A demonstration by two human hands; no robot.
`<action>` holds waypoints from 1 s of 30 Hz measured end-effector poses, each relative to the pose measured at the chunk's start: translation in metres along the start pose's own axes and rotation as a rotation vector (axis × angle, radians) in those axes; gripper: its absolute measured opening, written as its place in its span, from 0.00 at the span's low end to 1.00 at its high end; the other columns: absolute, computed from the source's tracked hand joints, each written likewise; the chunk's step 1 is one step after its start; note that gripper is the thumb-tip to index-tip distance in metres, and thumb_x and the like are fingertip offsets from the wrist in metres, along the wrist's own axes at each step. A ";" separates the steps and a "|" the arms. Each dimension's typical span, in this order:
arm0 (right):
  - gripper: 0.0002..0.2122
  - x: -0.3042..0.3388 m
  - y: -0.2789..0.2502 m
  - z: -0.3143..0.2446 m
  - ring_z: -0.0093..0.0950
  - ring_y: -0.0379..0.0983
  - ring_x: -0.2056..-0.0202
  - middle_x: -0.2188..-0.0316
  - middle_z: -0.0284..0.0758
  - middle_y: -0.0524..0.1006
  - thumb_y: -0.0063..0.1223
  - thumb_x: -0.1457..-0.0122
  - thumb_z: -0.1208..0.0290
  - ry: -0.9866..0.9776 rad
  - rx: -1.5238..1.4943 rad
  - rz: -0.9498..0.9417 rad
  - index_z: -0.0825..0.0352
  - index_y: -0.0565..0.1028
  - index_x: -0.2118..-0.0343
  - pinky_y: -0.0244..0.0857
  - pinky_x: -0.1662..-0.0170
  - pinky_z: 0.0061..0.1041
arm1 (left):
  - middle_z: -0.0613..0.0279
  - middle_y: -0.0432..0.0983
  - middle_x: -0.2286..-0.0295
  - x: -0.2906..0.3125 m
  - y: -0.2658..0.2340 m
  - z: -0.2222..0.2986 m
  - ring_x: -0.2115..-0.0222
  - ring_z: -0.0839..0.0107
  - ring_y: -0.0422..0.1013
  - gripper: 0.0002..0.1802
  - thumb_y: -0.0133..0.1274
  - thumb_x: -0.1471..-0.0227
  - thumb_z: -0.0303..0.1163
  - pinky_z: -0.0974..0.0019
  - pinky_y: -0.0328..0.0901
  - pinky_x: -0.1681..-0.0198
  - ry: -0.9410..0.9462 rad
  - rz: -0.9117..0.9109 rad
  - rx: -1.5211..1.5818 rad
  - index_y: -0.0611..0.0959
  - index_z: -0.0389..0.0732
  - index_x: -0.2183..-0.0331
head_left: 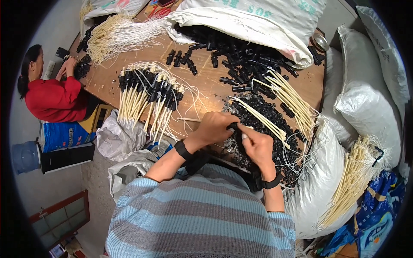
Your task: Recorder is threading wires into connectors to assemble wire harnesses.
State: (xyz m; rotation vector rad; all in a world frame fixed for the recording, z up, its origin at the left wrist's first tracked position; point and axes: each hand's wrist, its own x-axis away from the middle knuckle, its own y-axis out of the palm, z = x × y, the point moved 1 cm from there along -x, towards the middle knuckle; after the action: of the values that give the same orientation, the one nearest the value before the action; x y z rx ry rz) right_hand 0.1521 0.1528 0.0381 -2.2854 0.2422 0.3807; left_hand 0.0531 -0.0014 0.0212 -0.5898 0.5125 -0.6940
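Over the near edge of the table, both my hands are close together at a small black plastic fitting (232,126). My left hand (214,127) is closed round it, and a thin cream tube (188,119) sticks out on that hand's left side. My right hand (259,145) is closed in a pinch at the other end, where a bit of cream shows by the fingertips; most of what it grips is hidden. Under and beyond the hands lies a heap of small black pieces (241,112), with several loose cream tubes (262,117) on top.
Finished-looking black fittings with cream tubes (150,88) lie bundled at left. More black fittings (241,56) spill from a white sack (241,21). Cream tubes (297,101) and stuffed sacks (365,86) stand right. A person in red (56,94) works at far left.
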 end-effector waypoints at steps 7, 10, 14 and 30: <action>0.07 -0.010 0.011 0.002 0.11 0.54 0.83 0.87 0.19 0.61 0.63 0.49 0.76 0.615 -0.591 -0.154 0.71 0.76 0.69 0.48 0.80 0.14 | 0.67 0.69 0.79 0.008 -0.015 0.014 0.75 0.67 0.72 0.13 0.56 0.66 0.25 0.64 0.65 0.77 0.240 -0.044 -0.414 0.78 0.46 0.71; 0.11 -0.010 0.024 -0.006 0.10 0.61 0.77 0.78 0.22 0.69 0.59 0.46 0.80 0.454 -0.555 -0.019 0.70 0.75 0.59 0.54 0.75 0.11 | 0.66 0.72 0.79 0.014 -0.024 0.001 0.77 0.67 0.71 0.14 0.56 0.68 0.24 0.66 0.63 0.79 0.163 0.185 -0.239 0.79 0.46 0.71; 0.17 -0.017 0.013 0.002 0.14 0.70 0.70 0.64 0.30 0.78 0.56 0.45 0.80 0.394 -0.423 0.343 0.68 0.73 0.51 0.64 0.71 0.13 | 0.65 0.76 0.74 0.023 -0.085 -0.037 0.67 0.60 0.72 0.12 0.55 0.68 0.25 0.57 0.61 0.59 0.049 0.496 -0.512 0.79 0.44 0.73; 0.06 0.006 -0.027 0.042 0.41 0.73 0.73 0.76 0.41 0.74 0.61 0.57 0.78 0.360 0.573 0.045 0.66 0.74 0.76 0.65 0.70 0.37 | 0.48 0.75 0.58 -0.087 0.002 -0.081 0.56 0.48 0.70 0.25 0.54 0.62 0.20 0.53 0.66 0.54 -0.132 0.181 -0.231 0.79 0.37 0.56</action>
State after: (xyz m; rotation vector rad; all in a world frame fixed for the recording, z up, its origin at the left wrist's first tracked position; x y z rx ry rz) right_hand 0.1571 0.2019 0.0279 -1.7657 0.5133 -0.0823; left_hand -0.0529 0.0348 -0.0179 -0.7892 0.5188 -0.4230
